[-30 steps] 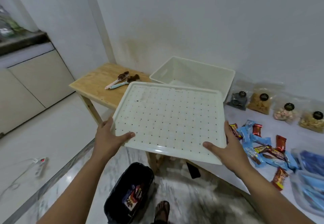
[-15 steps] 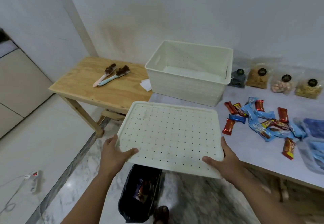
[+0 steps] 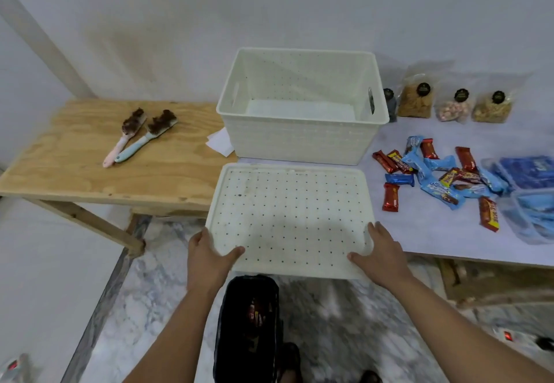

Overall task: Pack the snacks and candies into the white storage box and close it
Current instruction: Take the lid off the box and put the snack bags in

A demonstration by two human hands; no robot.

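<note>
The white storage box [image 3: 299,140] stands open and empty on the table near the wall. Its perforated white lid [image 3: 290,215] lies flat in front of the box, its near edge overhanging the table edge. My left hand [image 3: 209,255] grips the lid's near left corner and my right hand [image 3: 380,252] grips its near right corner. Several red and blue candy bars [image 3: 434,173] lie scattered right of the lid. Several clear snack bags [image 3: 452,105] with black labels stand along the wall beside the box. Blue packets in clear wrap [image 3: 530,197] lie at the far right.
A low plywood table [image 3: 75,173] on the left carries two brushes [image 3: 138,137] and a scrap of white paper [image 3: 220,143]. A black bin [image 3: 248,328] with wrappers stands on the marble floor below the lid. The white-topped table [image 3: 434,232] edge runs to the right.
Both hands carried the lid down and toward the table in front of the box. The camera turned right and tilted down, so the box and candies sit more central.
</note>
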